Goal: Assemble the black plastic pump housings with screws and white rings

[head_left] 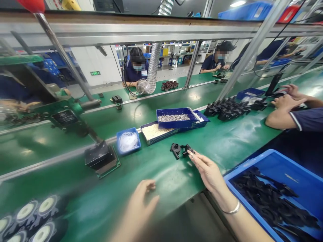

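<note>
My right hand (208, 169), with a silver bangle at the wrist, reaches over the green bench and pinches a small black plastic part (186, 148) at its fingertips. Just left of that, a second black plastic part (176, 150) lies on the bench, with a round raised middle and a short tube. My left hand (143, 198) is nearer to me, blurred by motion. Its thumb and fingers are apart, with nothing between them.
Blue trays hold white tubing rings (128, 141), small metal pieces (174, 117) and cream pieces (155, 131). A blue bin (264, 156) of black parts stands right. A press (98, 156) and round parts (26, 210) are left. A co-worker's hands (287, 99) work at right.
</note>
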Demonstrator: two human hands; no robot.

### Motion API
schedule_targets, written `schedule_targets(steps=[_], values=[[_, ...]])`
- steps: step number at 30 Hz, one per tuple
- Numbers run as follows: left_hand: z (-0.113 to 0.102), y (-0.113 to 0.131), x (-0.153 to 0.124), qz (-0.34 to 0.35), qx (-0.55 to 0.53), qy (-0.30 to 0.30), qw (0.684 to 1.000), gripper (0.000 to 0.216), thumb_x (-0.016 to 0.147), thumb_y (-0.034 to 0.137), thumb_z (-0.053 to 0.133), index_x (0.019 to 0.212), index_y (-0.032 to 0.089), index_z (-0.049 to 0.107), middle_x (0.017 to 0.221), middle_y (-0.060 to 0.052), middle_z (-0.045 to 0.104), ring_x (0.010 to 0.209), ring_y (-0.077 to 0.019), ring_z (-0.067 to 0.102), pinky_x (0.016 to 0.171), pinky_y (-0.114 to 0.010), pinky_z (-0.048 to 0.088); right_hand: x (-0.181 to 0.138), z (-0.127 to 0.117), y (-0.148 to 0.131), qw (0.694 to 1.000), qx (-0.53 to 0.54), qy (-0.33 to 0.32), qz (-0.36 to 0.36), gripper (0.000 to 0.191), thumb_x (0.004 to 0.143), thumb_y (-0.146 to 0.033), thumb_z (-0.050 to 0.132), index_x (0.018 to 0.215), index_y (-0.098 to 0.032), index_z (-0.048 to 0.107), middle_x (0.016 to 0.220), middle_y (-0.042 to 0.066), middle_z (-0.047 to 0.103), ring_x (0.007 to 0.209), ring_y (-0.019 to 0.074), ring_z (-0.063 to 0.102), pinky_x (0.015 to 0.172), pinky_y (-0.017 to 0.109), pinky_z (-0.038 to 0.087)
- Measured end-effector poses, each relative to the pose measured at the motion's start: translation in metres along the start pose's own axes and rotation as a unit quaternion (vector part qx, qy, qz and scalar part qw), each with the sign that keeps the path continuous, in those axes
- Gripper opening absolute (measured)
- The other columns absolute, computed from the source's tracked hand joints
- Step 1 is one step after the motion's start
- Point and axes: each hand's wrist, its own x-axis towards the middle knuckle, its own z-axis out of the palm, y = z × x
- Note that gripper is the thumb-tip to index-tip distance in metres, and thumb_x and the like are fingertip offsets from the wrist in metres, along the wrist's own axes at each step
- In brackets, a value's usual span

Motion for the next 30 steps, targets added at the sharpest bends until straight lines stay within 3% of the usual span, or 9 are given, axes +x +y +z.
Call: schedule_targets(steps=[3,7,11,14,16,20,23,25,30], values=[[0.0,0.005,0.007,0.113,0.124,0.029,0.985,0.052,0.088,0.022,0.061,0.137,0.023,0.043,0.14,-0.018,0.053,0.131,-0.0321,0.051,0.104,-0.054,0.048,-0.019,0.004,-0.025,0.999,-0.001,-0.029,0.023,0.027,0.072,-0.039,0.085,0.091,-0.021,0.078,0.128,0.011,0.065,0.137,0.0311,0.043,0.12,0.045,0.026],[0.005,0.014,0.019,0.287,0.219,0.059,0.93,0.07,0.088,0.029,0.065,0.148,0.021,0.03,0.153,-0.022,0.037,0.147,-0.0364,0.024,0.111,-0.063,0.035,-0.052,0.019,-0.033,0.985,0.031,-0.131,0.11,0.02,0.071,-0.037,0.084,0.084,-0.022,0.078,0.132,0.012,0.063,0.134,0.0352,0.046,0.118,0.047,0.029],[0.001,0.013,0.027,0.337,0.236,0.111,0.905,0.042,0.095,0.023,0.053,0.136,0.023,0.051,0.133,-0.019,0.059,0.135,-0.0323,0.048,0.108,-0.057,0.041,-0.072,0.04,-0.005,0.944,0.051,-0.236,0.225,0.018,0.074,-0.039,0.08,0.08,-0.023,0.075,0.126,0.013,0.066,0.13,0.0374,0.05,0.114,0.05,0.034],[-0.009,0.01,0.021,0.309,0.209,0.134,0.918,0.031,0.093,0.019,0.054,0.121,0.023,0.065,0.116,-0.016,0.068,0.121,-0.033,0.06,0.101,-0.052,0.048,-0.076,0.056,0.011,0.923,0.056,-0.278,0.26,0.018,0.077,-0.039,0.077,0.08,-0.021,0.074,0.123,0.013,0.068,0.127,0.0352,0.053,0.113,0.046,0.037],[-0.016,0.007,0.012,0.288,0.144,0.13,0.938,0.035,0.088,0.023,0.063,0.123,0.022,0.064,0.119,-0.017,0.067,0.123,-0.0357,0.058,0.101,-0.052,0.049,-0.074,0.068,0.011,0.912,0.068,-0.294,0.278,0.018,0.078,-0.039,0.077,0.079,-0.021,0.073,0.123,0.013,0.068,0.126,0.0341,0.055,0.11,0.044,0.042],[-0.022,0.002,-0.009,0.143,-0.171,0.208,0.952,0.058,0.074,0.024,0.079,0.127,0.023,0.054,0.126,-0.015,0.064,0.124,-0.0349,0.058,0.105,-0.054,0.046,-0.066,0.094,-0.002,0.907,0.069,-0.304,0.284,0.015,0.079,-0.034,0.079,0.08,-0.02,0.072,0.12,0.01,0.068,0.11,0.0268,0.065,0.092,0.033,0.057],[-0.027,0.001,-0.02,-0.009,-0.47,0.235,0.851,0.036,0.083,0.03,0.072,0.114,0.022,0.057,0.122,-0.012,0.065,0.126,-0.0354,0.056,0.097,-0.05,0.051,-0.062,0.111,-0.004,0.901,0.045,-0.339,0.266,0.02,0.084,-0.034,0.076,0.076,-0.018,0.067,0.079,0.004,0.07,0.065,0.0137,0.066,0.062,0.022,0.057],[-0.033,0.0,-0.025,-0.059,-0.584,0.221,0.779,0.035,0.087,0.036,0.067,0.116,0.02,0.056,0.118,-0.012,0.066,0.127,-0.0364,0.055,0.095,-0.048,0.052,-0.063,0.122,0.0,0.894,0.027,-0.37,0.253,0.025,0.087,-0.037,0.073,0.076,-0.017,0.063,0.064,0.001,0.065,0.051,0.0111,0.06,0.052,0.022,0.052],[-0.045,-0.003,-0.03,-0.132,-0.667,0.191,0.708,0.05,0.094,0.051,0.053,0.134,0.022,0.051,0.107,-0.01,0.07,0.115,-0.0306,0.065,0.099,-0.045,0.051,-0.068,0.144,0.015,0.892,-0.02,-0.414,0.181,0.028,0.089,-0.042,0.069,0.084,-0.015,0.062,0.07,0.004,0.069,0.054,0.0142,0.063,0.052,0.025,0.053]])
